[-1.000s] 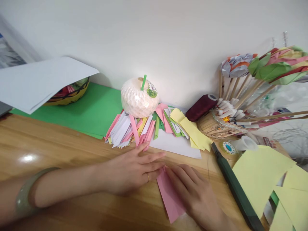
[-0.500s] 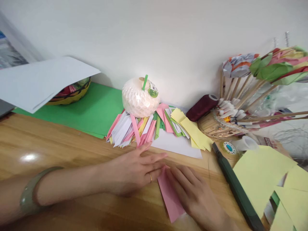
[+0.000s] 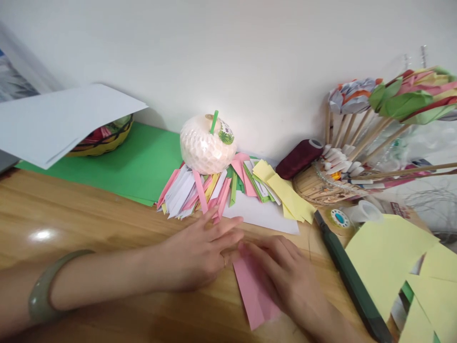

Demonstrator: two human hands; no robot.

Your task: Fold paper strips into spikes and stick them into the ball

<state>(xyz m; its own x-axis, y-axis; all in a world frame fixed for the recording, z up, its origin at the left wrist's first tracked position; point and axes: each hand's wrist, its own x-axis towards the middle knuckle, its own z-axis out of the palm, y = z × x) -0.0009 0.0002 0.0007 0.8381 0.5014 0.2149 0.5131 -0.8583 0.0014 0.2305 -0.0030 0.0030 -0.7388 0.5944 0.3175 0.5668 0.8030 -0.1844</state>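
Observation:
A folded piece of pink paper (image 3: 253, 290) lies on the wooden table (image 3: 143, 317), low and right of the middle. My left hand (image 3: 203, 252) reaches in from the left, palm down, its outer fingers stretched out and its ringed finger bent to the paper's far corner. The thumb of that hand is hidden. From the right, my right hand (image 3: 289, 271) covers the paper's right side, with fingers curled and tips pinching the same far corner. The fingertips of both hands nearly meet there.
Behind the hands lie folded coloured paper strips (image 3: 193, 190), a wrapped coconut (image 3: 207, 147) and green sheets (image 3: 143, 157). To the right are a dark green long tool (image 3: 352, 276), yellow paper (image 3: 385, 257), a maroon thread spool (image 3: 300, 158) and a basket of sticks (image 3: 314, 183).
The fingers of my right hand have shifted slightly up along the paper, uncovering more of its lower part. My left hand has moved slightly left.

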